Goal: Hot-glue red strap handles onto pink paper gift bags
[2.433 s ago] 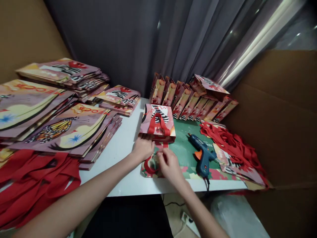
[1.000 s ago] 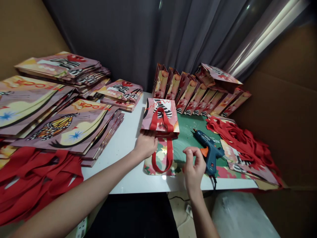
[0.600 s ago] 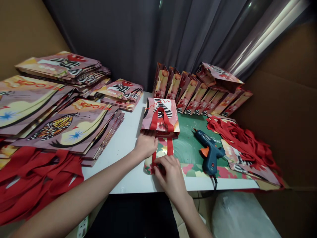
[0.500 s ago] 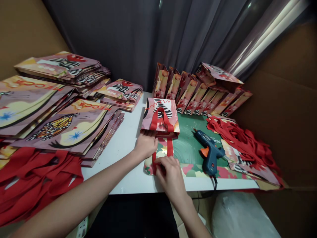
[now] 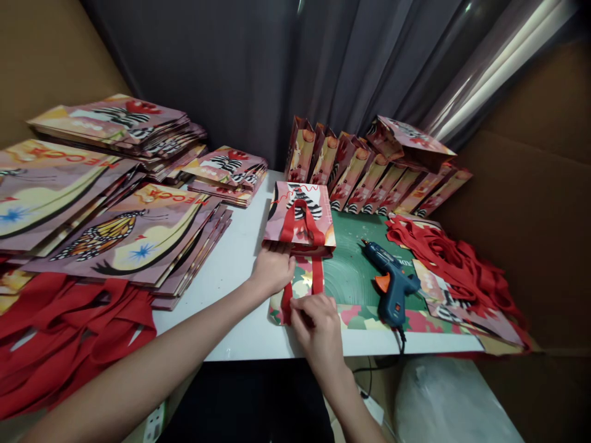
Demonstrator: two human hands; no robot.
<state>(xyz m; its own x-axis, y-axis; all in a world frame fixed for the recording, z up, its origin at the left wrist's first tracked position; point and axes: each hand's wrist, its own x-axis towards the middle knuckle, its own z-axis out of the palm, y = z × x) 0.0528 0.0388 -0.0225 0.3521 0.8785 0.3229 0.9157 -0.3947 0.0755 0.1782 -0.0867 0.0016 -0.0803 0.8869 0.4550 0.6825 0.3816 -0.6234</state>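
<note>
A small printed paper bag [image 5: 302, 229] lies flat with its mouth towards me and a red ribbon handle across its upper face. At that mouth is my left hand [image 5: 272, 271], its fingertips hidden inside under the upper panel and its thumb outside, holding the bag. A second red ribbon handle [image 5: 317, 274] runs from the mouth towards me. My right hand [image 5: 318, 320] is closed at the near end of this ribbon, thumb and fingers curled together over it. To the right, a blue glue gun [image 5: 392, 286] with an orange trigger rests on a green mat [image 5: 348, 271].
Stacks of flat printed bags [image 5: 133, 237] and loose red ribbons [image 5: 78, 332] fill the left. Several finished-looking bags [image 5: 351, 172] stand in a row at the back, before a grey curtain [image 5: 240, 74]. More red ribbons [image 5: 452, 264] lie right. The glue gun's cable [image 5: 401, 338] drops over the table edge.
My right hand has shifted very slightly right and away from me, along the ribbon. The left hand and the bag have stayed in place.
</note>
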